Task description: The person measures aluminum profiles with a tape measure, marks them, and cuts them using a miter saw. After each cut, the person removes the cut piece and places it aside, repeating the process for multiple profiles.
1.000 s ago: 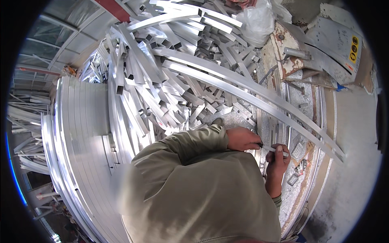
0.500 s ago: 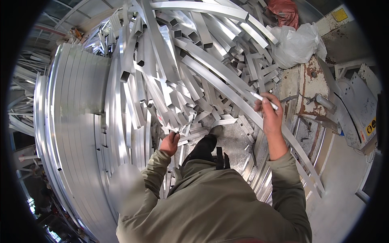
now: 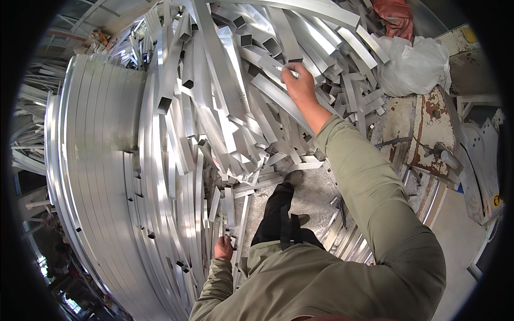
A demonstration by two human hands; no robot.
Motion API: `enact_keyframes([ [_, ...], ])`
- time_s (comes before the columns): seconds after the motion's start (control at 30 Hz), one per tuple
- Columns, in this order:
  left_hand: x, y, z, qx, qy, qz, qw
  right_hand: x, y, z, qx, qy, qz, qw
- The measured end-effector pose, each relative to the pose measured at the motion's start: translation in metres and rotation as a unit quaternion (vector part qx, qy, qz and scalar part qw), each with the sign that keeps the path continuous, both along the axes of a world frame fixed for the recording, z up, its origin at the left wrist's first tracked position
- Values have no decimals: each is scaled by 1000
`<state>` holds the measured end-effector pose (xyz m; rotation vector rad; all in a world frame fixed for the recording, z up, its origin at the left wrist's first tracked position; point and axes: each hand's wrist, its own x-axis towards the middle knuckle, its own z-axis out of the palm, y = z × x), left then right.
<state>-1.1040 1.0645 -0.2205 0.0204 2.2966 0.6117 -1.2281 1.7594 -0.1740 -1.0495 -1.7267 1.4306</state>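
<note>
A big pile of cut aluminium profiles point(image 3: 235, 91) fills the upper middle of the head view. My right hand point(image 3: 301, 88) reaches far out over it and is closed on the end of a thin aluminium strip point(image 3: 284, 69). My left hand point(image 3: 223, 248) hangs low beside my leg, fingers curled against the long aluminium strips point(image 3: 227, 206) that lie on the floor; whether it grips one is unclear. My olive sleeves and dark trouser leg fill the lower middle.
Stacked long flat aluminium bars point(image 3: 101, 155) run along the left. A white plastic bag point(image 3: 415, 64) and a red cloth point(image 3: 396, 16) lie at the top right. A rusty metal bench point(image 3: 428, 128) and a grey machine point(image 3: 482, 160) stand at the right.
My right hand has reached farther up and out over the pile. My left hand has dropped lower, down beside my leg.
</note>
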Motion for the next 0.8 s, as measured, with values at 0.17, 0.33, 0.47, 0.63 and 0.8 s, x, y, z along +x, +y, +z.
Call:
enact_keyframes([
  [0.17, 36, -39, -13, -27, 29, 2, 999, -33, -4, -6, 49, -43, 11, 998],
  [0.33, 41, -30, 8, -40, -2, 21, 999, -38, -3, -21, 102, -54, -16, 993],
  [0.47, 43, -35, -6, -27, -33, 43, 998, -29, -2, -25, 105, -52, 10, 993],
  [0.63, 32, -22, 1, -11, 24, -12, 1000, -27, -1, -22, 76, -42, -20, 996],
  [0.8, 29, -5, 14, -15, -35, 65, 997, -22, -3, -24, 96, -33, -13, 995],
])
